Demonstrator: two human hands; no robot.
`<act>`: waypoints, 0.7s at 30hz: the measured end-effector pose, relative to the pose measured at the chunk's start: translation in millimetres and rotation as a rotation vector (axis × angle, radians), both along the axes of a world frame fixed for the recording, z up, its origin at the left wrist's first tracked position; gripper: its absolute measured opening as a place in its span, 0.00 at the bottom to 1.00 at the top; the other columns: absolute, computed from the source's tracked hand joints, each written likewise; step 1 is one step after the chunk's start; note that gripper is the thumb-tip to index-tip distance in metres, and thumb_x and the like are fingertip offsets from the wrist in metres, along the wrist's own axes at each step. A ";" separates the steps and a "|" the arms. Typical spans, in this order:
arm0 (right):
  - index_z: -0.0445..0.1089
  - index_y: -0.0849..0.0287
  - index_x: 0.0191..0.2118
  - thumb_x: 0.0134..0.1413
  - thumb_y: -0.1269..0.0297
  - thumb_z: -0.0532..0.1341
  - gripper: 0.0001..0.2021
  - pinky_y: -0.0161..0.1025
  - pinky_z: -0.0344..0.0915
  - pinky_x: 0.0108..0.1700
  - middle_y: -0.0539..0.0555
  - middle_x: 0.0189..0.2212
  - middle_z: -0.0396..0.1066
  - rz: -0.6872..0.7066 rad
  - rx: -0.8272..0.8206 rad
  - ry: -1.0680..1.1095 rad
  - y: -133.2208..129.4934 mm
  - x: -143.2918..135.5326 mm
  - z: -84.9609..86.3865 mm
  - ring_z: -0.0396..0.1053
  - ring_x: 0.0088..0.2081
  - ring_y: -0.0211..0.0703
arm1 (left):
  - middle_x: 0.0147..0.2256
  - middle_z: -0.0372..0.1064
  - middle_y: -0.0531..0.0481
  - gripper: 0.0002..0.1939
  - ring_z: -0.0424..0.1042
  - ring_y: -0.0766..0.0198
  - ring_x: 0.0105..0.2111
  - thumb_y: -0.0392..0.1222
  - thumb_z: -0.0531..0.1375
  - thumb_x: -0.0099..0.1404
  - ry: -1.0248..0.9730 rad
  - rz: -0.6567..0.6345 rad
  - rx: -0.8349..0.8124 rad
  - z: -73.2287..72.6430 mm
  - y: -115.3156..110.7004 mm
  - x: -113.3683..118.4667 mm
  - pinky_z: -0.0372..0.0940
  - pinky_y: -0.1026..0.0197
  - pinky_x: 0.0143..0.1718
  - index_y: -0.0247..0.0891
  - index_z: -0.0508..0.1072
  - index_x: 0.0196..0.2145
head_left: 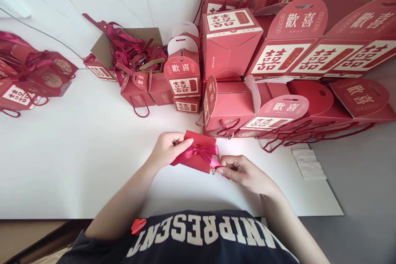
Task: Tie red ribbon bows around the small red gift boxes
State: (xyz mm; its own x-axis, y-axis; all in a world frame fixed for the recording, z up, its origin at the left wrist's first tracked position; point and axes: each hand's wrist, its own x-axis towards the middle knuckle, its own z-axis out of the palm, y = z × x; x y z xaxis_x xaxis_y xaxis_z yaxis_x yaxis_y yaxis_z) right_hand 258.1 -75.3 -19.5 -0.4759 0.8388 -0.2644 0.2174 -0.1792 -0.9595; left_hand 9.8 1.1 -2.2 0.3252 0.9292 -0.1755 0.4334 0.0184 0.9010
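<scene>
1. Red is the small box [196, 163] in front of you, over the white table [77, 148]. I can't tell if its bottom touches the table.
2. The pink ribbon [198, 150] goes across the top of the small box from side to side, with a bow in it. One tail [214, 162] slants from the knot, over the small box's right edge and toward you.
3. Your left hand [168, 148] grips the left side of the small box. Your thumb lies on top and points at the knot. I can't tell where your hidden fingers press.
4. Your right hand [241, 172] is just past the right edge of the small box, by the corner closer to you. Your thumb and finger pinch the end of the tail.
5. The knot is left of your right fingertips and a bit farther from you. It is just right of your left thumb, so your left hand is nearer to it.
6. I can't tell which side of the small box is longer.
7. More red boxes [230, 105] stand just behind the small box and to its right.
</scene>
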 end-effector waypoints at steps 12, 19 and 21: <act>0.70 0.57 0.36 0.68 0.60 0.53 0.12 0.36 0.61 0.34 0.52 0.30 0.72 -0.109 0.489 -0.598 -19.4 6.3 68.5 0.67 0.30 0.39 | 0.17 0.54 0.57 0.26 0.53 0.74 0.16 0.60 0.57 0.65 -0.115 -0.071 -0.230 1.5 7.6 -9.1 0.48 0.68 0.19 0.36 0.60 0.20; 0.73 0.65 0.45 0.68 0.62 0.53 0.15 0.48 0.63 0.51 0.63 0.59 0.64 0.211 1.268 -0.670 -3.9 -79.7 45.5 0.62 0.55 0.53 | 0.18 0.53 0.57 0.25 0.53 0.72 0.19 0.58 0.56 0.66 -0.173 -0.100 -0.196 0.7 6.5 -9.7 0.49 0.66 0.20 0.36 0.61 0.21; 0.71 0.70 0.51 0.69 0.65 0.51 0.17 0.51 0.61 0.54 0.64 0.58 0.66 0.236 1.338 -0.736 0.0 -88.0 35.0 0.61 0.55 0.54 | 0.19 0.51 0.57 0.25 0.52 0.72 0.20 0.57 0.57 0.66 -0.156 -0.103 -0.156 3.6 4.9 -8.4 0.48 0.66 0.21 0.36 0.59 0.21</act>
State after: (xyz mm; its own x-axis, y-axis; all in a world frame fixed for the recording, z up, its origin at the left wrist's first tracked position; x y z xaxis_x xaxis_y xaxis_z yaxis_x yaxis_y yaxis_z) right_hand 170.1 -75.3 15.5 -0.7334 0.5731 0.3656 0.5968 0.8003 -0.0575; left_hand 1.4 6.0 1.3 0.4514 0.8554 -0.2540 0.2956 0.1253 0.9471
